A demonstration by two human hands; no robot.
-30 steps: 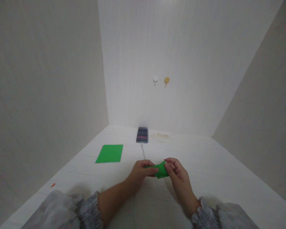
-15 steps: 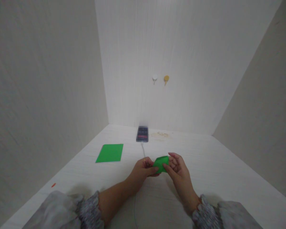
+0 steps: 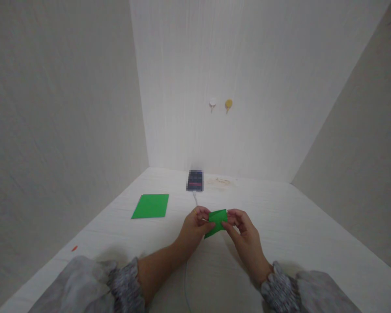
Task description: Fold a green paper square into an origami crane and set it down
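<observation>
A small piece of folded green paper [image 3: 218, 219] is held between both hands, above the white table. My left hand [image 3: 195, 224] pinches its left side, thumb in front and fingers behind. On the right edge, my right hand [image 3: 243, 226] grips it the same way, with the thumb on the near face. A fold line slants across the paper's upper part, and one corner points down at the lower left. A flat green square of paper [image 3: 150, 206] lies on the table to the left of my hands.
A dark device with a blurred screen [image 3: 195, 181] stands by the back wall, its pale cable [image 3: 186, 282] running under my left arm. A small orange scrap [image 3: 74, 248] lies at the left. Two hooks, one white [image 3: 213, 102] and one yellow [image 3: 228, 104], are on the wall.
My left hand has shifted its hold, its fingers now higher behind the paper. The green paper has turned a little, and its lower left corner now shows.
</observation>
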